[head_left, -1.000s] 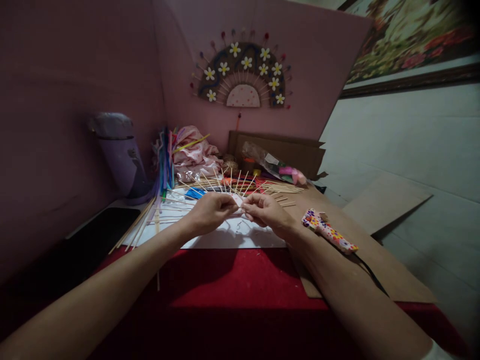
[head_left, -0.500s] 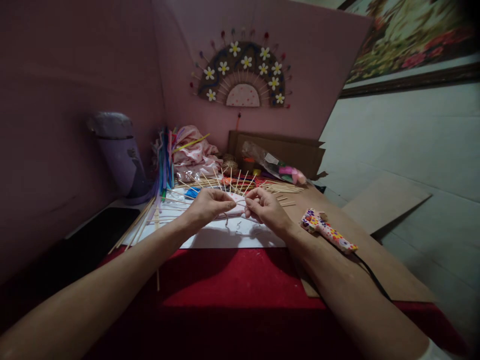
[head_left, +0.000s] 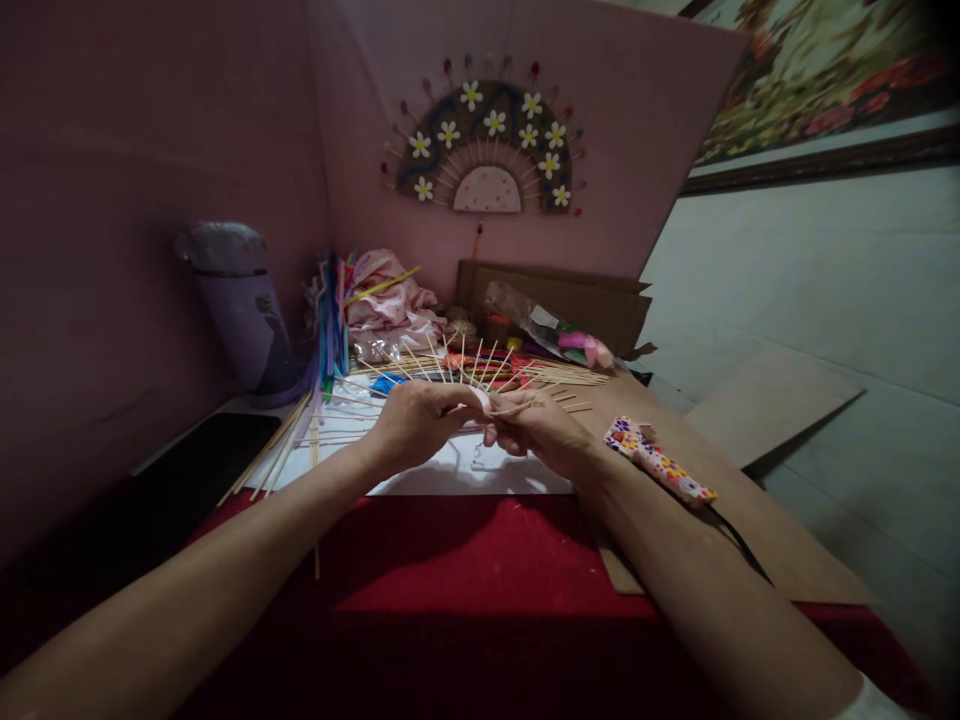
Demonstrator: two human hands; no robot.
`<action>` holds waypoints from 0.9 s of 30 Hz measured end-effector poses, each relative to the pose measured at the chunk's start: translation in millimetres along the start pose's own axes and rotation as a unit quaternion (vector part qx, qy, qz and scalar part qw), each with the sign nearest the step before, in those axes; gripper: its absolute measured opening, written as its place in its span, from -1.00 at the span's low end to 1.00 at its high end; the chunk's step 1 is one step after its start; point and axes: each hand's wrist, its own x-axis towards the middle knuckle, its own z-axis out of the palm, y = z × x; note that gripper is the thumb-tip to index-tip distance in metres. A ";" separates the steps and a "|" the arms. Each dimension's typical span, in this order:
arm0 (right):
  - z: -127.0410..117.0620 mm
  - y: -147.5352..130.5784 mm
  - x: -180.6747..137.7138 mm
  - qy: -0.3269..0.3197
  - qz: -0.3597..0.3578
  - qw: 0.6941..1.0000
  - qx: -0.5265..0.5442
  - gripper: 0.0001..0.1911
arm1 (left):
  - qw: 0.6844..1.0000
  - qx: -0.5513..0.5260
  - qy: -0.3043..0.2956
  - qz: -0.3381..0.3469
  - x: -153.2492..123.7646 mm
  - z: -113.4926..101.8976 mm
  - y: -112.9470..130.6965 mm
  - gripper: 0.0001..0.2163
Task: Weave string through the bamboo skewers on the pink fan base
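My left hand (head_left: 416,422) and my right hand (head_left: 538,430) meet over a white sheet (head_left: 450,470) on the red table (head_left: 465,560). Both are closed in a pinch on a small fan of thin wooden sticks (head_left: 469,368) that spreads away from my fingers. A thin wooden stick (head_left: 517,408) lies across my right fingers. The base of the stick fan is hidden between my fingertips.
A flower-patterned glue gun (head_left: 656,462) lies on brown cardboard (head_left: 750,530) to the right. Loose sticks (head_left: 570,378), pink cloth (head_left: 386,300), a bag of coloured bits (head_left: 555,335) and a purple jug (head_left: 240,305) stand behind. A finished flower fan (head_left: 486,145) hangs on the pink wall.
My hands have drawn closer together. My right hand has turned and now holds a stick across its fingers.
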 end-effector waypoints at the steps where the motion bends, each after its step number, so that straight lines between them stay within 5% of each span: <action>1: -0.1 0.0 -0.6 -0.014 0.011 1.000 -0.006 -0.69 | 1.000 0.021 -0.004 0.011 -0.7 0.1 -0.7 -0.85; 9: -4.2 -1.8 -3.9 -0.071 0.000 0.997 -0.035 -0.73 | 0.996 0.072 -0.028 0.046 -0.6 -2.4 -0.7 -0.84; 14: 1.4 -4.9 -2.4 0.002 -0.029 0.991 -0.127 -0.78 | 0.997 -0.020 -0.070 -0.038 4.2 -4.5 2.1 -0.77; 19: 5.2 -2.8 -1.3 0.043 -0.112 0.973 -0.199 -0.83 | 0.954 -0.177 -0.167 -0.177 7.8 -3.0 1.4 -0.70; 27: -1.2 -6.1 -0.7 0.074 -0.062 0.982 -0.164 -0.86 | 0.990 -0.060 -0.098 -0.085 4.4 0.2 -9.8 -0.89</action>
